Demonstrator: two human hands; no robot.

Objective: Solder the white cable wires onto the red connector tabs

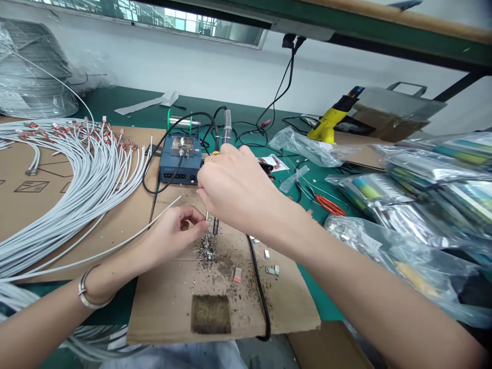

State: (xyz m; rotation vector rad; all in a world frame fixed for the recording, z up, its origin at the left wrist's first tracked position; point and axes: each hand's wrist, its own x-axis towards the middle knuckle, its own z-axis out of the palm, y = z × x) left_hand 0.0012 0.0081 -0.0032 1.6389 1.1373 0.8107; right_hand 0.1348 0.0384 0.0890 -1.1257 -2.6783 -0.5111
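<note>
My left hand (180,228) is pinched at the middle of the cardboard sheet (165,307), its thumb and fingertips around a small thin piece too small to name. Right above and beside it, my right hand (230,179) is closed in a fist around a soldering iron (216,226), whose metal tip part points down beside my left fingertips. A heap of solder bits and dark crumbs (207,250) lies just below the fingertips. Small connectors (238,275) lie to the right on the cardboard. Behind my hands stands a blue soldering station (179,166).
A big bundle of white cables (77,200) with red-marked ends covers the left. Behind are a cable coil (33,72) and a solder spool (180,122). A yellow heat gun (326,125), orange-handled tool (330,205) and plastic-bagged packs (423,195) lie right. A black cord (261,292) crosses the cardboard.
</note>
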